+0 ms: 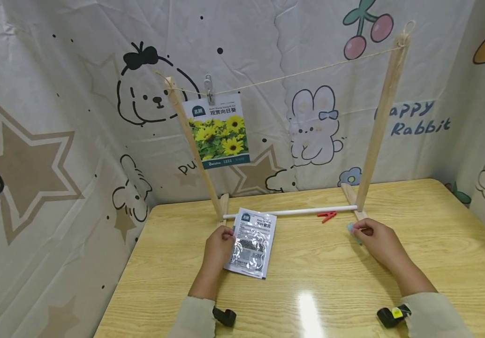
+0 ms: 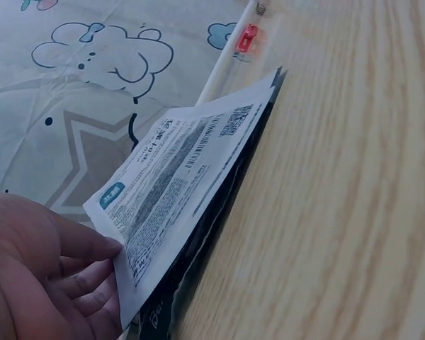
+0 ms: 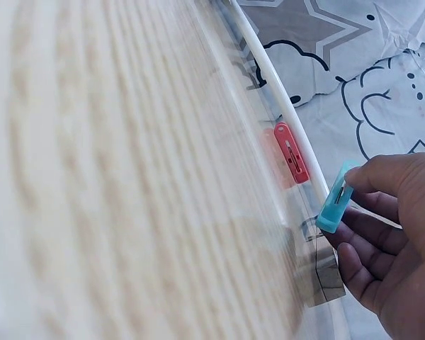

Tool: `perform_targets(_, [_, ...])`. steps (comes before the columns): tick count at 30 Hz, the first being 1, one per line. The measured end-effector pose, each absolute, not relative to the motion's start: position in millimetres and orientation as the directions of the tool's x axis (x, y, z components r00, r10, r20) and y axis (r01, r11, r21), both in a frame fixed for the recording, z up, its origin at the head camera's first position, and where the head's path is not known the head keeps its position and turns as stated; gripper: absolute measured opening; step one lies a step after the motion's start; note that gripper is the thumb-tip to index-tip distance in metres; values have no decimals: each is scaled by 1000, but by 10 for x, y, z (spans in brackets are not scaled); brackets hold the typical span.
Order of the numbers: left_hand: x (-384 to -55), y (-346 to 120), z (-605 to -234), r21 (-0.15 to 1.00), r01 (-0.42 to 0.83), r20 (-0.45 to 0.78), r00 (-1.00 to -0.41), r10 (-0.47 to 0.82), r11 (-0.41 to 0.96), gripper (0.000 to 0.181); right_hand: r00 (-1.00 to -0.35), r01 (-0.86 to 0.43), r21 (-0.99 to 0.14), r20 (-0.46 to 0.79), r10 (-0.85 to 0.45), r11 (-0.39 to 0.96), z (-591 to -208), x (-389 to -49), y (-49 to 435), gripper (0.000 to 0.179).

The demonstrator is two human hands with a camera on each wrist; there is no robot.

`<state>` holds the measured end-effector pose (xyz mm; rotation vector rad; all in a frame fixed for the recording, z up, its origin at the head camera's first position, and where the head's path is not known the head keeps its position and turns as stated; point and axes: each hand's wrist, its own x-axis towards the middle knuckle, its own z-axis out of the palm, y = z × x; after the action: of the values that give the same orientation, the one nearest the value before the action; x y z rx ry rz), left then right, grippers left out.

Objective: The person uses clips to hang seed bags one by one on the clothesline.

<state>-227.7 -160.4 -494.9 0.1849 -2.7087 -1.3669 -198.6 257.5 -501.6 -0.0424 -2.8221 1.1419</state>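
Note:
My left hand [image 1: 219, 249] pinches the left edge of a silvery seed packet [image 1: 252, 244], its printed text side facing up. In the left wrist view the packet [image 2: 177, 184] stands tilted over the table, with a dark layer along its underside. Between thumb and fingers my right hand [image 1: 375, 239] holds a light blue clothespin [image 3: 338, 198], near the right foot of a wooden frame. A red clothespin [image 1: 327, 216] lies on the table by the frame's white rod [image 1: 293, 211]. A sunflower seed packet [image 1: 219, 131] hangs from the string by a clear clothespin [image 1: 209, 89].
Two wooden posts, left [image 1: 193, 145] and right [image 1: 382, 126], hold up the slanting string [image 1: 310, 70] at the back of the wooden table [image 1: 310, 263]. Behind them hangs a printed cloth [image 1: 263, 56] with cartoon animals and stars.

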Motion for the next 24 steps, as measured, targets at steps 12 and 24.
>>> perform_targets(12, [-2275,-1569,-4934,897,-74,-16,-991,-137,436,18,-994,-71,-706,107,7,705,-4980,-1957,2573,37])
perform_targets(24, [-2294,-1559,-4939,943,-85,-53,-993,-109,322,21,-996,-53,-739,87,17,671,-4978,-1965,2566,37])
